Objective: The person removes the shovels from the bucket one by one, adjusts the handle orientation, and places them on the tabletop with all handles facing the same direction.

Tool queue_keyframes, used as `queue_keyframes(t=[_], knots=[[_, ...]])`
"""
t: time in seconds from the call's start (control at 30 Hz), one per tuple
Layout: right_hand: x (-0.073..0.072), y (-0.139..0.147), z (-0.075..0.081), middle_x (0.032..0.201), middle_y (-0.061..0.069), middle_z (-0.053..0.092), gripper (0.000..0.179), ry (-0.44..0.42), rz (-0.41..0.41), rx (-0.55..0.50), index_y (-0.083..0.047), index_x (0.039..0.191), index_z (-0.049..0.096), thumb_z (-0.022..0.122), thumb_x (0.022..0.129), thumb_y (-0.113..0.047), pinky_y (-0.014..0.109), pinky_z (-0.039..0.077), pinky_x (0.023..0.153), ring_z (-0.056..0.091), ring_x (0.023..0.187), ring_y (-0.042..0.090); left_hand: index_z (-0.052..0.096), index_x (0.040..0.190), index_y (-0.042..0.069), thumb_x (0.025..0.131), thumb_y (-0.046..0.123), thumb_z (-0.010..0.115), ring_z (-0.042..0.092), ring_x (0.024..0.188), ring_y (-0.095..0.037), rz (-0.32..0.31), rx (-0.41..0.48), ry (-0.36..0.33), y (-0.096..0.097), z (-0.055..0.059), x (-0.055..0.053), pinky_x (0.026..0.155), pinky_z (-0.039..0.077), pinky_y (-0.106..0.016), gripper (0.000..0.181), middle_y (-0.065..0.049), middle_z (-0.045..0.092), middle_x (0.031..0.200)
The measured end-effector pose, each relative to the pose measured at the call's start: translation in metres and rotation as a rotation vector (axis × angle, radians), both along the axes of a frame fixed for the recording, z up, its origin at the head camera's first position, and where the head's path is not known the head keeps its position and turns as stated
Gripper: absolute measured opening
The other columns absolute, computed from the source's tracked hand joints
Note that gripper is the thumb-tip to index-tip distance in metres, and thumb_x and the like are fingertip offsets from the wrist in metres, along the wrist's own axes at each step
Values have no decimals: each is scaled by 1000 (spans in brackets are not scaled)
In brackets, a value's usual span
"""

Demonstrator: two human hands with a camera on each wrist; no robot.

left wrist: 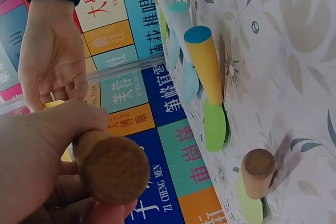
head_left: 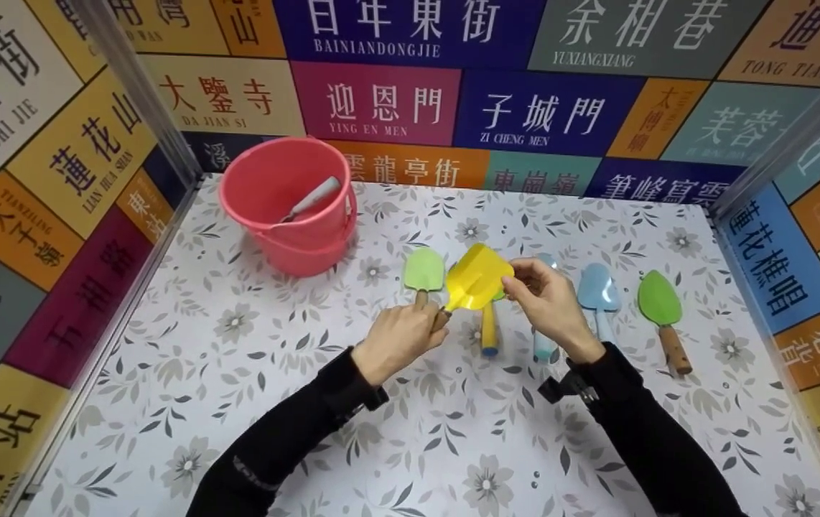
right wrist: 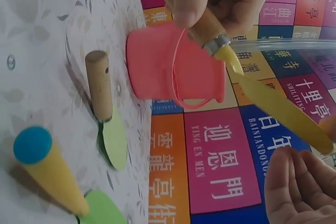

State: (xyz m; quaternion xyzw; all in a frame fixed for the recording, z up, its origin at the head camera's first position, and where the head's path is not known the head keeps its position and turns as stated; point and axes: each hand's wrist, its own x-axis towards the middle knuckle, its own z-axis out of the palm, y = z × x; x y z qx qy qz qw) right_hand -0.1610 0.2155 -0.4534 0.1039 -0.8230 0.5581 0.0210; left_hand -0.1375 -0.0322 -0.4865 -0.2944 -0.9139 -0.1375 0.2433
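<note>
My left hand (head_left: 403, 337) grips the wooden handle (left wrist: 113, 166) of a yellow garden trowel (head_left: 478, 280), held above the table with its blade up. At the blade's far edge, the thumb and fingertips of my right hand (head_left: 550, 298) pinch the metal, and the right wrist view shows them around the blade's tip. Just beyond the left hand lies a light green trowel (head_left: 424, 269). Under the yellow blade is a green trowel with a yellow handle (head_left: 489, 330), its blade mostly hidden. A pale blue trowel (head_left: 543, 347) is partly covered by the right hand.
A pink bucket (head_left: 302, 258) stands at the back left, a tool with a pale handle (head_left: 318, 194) leaning inside. To the right lie another blue trowel (head_left: 598, 287) and a green one with a wooden handle (head_left: 660, 298). Sign-printed walls (head_left: 381, 100) border the flowered tabletop (head_left: 295, 445).
</note>
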Motion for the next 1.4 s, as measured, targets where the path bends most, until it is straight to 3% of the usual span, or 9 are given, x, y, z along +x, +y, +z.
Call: queue_keyframes(t=[0.13, 0.27, 0.43, 0.57, 0.8, 1.03, 1.4], knots=[[12, 17, -6, 108, 13, 69, 31, 131, 20, 147, 0, 126, 63, 66, 98, -13, 21, 53, 83, 64, 95, 10, 54, 82, 7, 89, 24, 74, 57, 49, -19, -31, 85, -171, -12, 4, -5, 44, 53, -36, 27, 1, 48, 60], [25, 40, -19, 106, 14, 70, 37, 296, 39, 320, 1, 124, 64, 75, 90, -7, 28, 54, 79, 65, 95, 23, 54, 77, 8, 93, 24, 72, 54, 52, -19, 0, 156, -333, -27, 7, -10, 48, 54, -37, 28, 2, 46, 60], [44, 69, -33, 106, 16, 69, 46, 483, 50, 527, 4, 118, 64, 84, 78, -6, 31, 52, 78, 65, 97, 29, 55, 72, 5, 93, 21, 71, 57, 50, -20, 83, 199, -361, -46, 1, -18, 46, 54, -36, 31, 0, 47, 58], [58, 90, -41, 107, 19, 68, 50, 562, 24, 661, 4, 117, 63, 87, 75, -9, 39, 52, 81, 65, 98, 33, 51, 65, 8, 92, 18, 69, 50, 49, -17, 137, 228, -384, -57, -7, -25, 46, 52, -37, 34, 2, 40, 56], [75, 120, -52, 105, 22, 67, 54, 575, -8, 781, 5, 118, 64, 86, 72, -13, 48, 54, 77, 65, 94, 38, 48, 63, 15, 87, 14, 73, 48, 53, -14, 212, 254, -554, -72, -27, -39, 52, 46, -31, 35, 6, 43, 57], [85, 138, -63, 99, 22, 66, 52, 546, -20, 857, 5, 113, 64, 87, 71, -14, 47, 53, 70, 64, 85, 36, 46, 64, 18, 86, 12, 71, 50, 44, -9, 260, 314, -725, -84, -45, -50, 43, 43, -24, 34, 7, 46, 53], [89, 142, -69, 98, 23, 66, 48, 562, -22, 866, 4, 109, 64, 85, 70, -15, 50, 54, 69, 65, 85, 39, 58, 64, 15, 82, 15, 70, 56, 48, -12, 333, 241, -825, -85, -53, -60, 50, 46, -25, 22, 5, 56, 54]])
